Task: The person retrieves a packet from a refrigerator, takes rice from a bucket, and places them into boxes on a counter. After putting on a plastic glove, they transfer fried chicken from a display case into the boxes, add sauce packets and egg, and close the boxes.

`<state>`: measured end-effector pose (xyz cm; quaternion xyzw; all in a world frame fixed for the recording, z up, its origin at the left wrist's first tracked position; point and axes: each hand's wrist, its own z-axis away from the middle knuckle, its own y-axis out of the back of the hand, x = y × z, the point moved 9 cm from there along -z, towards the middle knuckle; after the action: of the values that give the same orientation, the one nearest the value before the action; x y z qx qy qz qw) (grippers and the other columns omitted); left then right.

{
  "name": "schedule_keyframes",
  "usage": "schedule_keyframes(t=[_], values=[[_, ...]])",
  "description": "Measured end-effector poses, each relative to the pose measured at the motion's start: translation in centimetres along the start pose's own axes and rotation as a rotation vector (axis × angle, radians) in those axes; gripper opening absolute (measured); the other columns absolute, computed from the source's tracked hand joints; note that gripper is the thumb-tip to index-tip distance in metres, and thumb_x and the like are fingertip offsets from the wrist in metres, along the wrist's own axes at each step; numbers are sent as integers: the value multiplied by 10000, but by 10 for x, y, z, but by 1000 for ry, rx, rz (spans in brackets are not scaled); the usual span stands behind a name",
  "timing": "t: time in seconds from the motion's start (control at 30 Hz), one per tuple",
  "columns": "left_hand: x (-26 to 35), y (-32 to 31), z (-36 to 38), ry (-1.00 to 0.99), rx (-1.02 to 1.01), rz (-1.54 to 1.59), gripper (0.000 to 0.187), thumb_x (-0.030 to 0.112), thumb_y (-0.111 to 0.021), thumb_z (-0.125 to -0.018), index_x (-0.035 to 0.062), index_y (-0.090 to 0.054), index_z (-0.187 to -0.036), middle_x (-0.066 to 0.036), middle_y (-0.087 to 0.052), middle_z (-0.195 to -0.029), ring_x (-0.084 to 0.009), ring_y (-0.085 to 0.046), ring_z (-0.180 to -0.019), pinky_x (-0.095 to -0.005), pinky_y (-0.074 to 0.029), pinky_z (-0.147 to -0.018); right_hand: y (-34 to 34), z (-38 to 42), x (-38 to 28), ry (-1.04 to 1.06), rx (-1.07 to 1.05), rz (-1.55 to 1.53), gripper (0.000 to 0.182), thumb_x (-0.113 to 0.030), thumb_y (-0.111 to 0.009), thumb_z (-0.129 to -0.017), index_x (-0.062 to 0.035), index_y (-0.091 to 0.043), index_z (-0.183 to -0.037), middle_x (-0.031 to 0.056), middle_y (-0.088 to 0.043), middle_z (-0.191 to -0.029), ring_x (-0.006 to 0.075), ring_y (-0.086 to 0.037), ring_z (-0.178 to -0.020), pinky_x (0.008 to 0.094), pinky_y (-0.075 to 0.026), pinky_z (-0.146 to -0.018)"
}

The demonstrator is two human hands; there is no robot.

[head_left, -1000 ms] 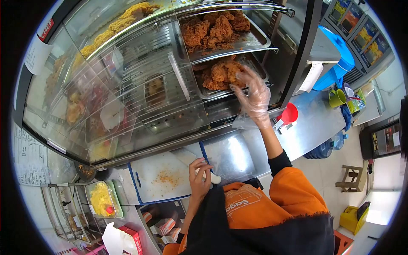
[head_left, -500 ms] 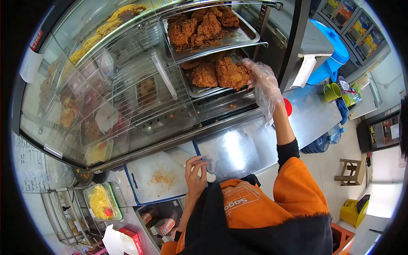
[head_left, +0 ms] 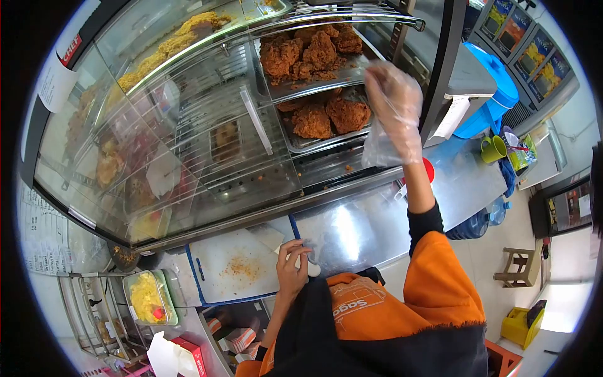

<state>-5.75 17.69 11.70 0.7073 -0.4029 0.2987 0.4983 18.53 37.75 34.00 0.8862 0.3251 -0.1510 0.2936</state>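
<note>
My right hand (head_left: 394, 103), in a clear plastic glove, is inside the glass display case beside the right ends of two trays. Its fingers bend loosely and nothing shows in them. The lower tray (head_left: 304, 148) holds fried chicken (head_left: 347, 115), just left of the glove and apart from it. More fried chicken (head_left: 319, 51) lies on the upper tray (head_left: 355, 73). My bare left hand (head_left: 291, 267), fingers loosely curled and apart, is over the white handle (head_left: 313, 269) of a wide-bladed knife (head_left: 266, 236) at the right of the cutting board (head_left: 217, 276).
The display case's metal front edge (head_left: 251, 215) runs above the steel counter (head_left: 370, 229). A red round object (head_left: 428, 169) sits behind my right wrist. At the left are a tub of yellow food (head_left: 148, 298) and an open box (head_left: 190, 355). A green mug (head_left: 494, 149) stands at the right.
My right hand has lifted up and away from the chicken on the lower tray, whose pieces stay there. The view has shifted slightly; my left hand stays by the knife handle.
</note>
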Motion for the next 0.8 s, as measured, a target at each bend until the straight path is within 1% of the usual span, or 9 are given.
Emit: schedule_keyframes(t=[0.07,0.17,0.27,0.3,0.4,0.43,0.63,0.73,0.8], values=[[2,0,-2,-6,-12,-29,133,-72,-571,-764,23,-642,-824,-104,-561,-1015,-224,-616,-816,-327,-493,-714,-18,-30,-11,239,-12,13,253,-148,-646,-783,-54,-626,-1017,155,-643,-848,285,-629,-780,382,-492,-666],[3,1,-4,-24,12,-13,135,-75,-571,-762,23,-642,-823,-105,-565,-1008,-222,-616,-815,-327,-493,-709,-61,-68,29,178,-226,391,368,-186,-640,-768,-77,-580,-1114,157,-627,-1000,303,-610,-890,409,-482,-759],[5,6,-3,-28,51,-46,137,-74,-573,-758,24,-643,-824,-105,-570,-1002,-223,-615,-809,-328,-491,-704,-88,-83,52,84,-442,483,447,-243,-640,-756,-91,-551,-1166,160,-607,-1065,325,-572,-979,419,-441,-859],[3,7,-1,-29,71,-36,138,-69,-576,-755,29,-645,-826,-106,-574,-995,-230,-611,-802,-330,-489,-699,-87,-86,50,129,-364,428,446,-261,-651,-734,-83,-582,-1138,171,-612,-1059,329,-549,-1026,413,-409,-907],[-3,5,6,-27,88,-41,136,-61,-578,-757,32,-648,-828,-107,-577,-996,-234,-608,-798,-329,-488,-699,-91,-91,72,-2,-408,376,408,-266,-652,-735,-75,-618,-1094,174,-614,-1062,326,-548,-1031,409,-413,-901],[-4,4,6,-15,81,-36,137,-60,-578,-757,32,-648,-830,-107,-577,-994,-234,-607,-798,-328,-488,-698,-85,-90,64,82,-327,338,362,-270,-649,-738,-70,-646,-1039,181,-630,-1005,326,-568,-988,410,-425,-878],[-2,9,3,0,56,-31,129,-55,-577,-764,24,-650,-836,-105,-576,-993,-231,-606,-796,-326,-488,-691,-53,-79,47,16,-274,105,339,-258,-624,-783,-47,-625,-1047,194,-635,-976,334,-606,-931,385,-462,-825],[-2,12,-1,-13,56,-45,123,-53,-572,-769,18,-650,-833,-103,-574,-997,-228,-607,-795,-324,-489,-689,-29,-63,34,-107,-210,75,306,-279,-616,-784,-66,-647,-1001,189,-648,-880,345,-611,-864,412,-471,-768],[-3,10,-2,-17,56,-47,117,-52,-568,-772,14,-648,-827,-101,-571,-1001,-225,-609,-795,-323,-490,-691,-13,-51,34,-150,-104,22,320,-265,-618,-784,-46,-640,-1017,187,-649,-855,322,-623,-824,387,-476,-754]])
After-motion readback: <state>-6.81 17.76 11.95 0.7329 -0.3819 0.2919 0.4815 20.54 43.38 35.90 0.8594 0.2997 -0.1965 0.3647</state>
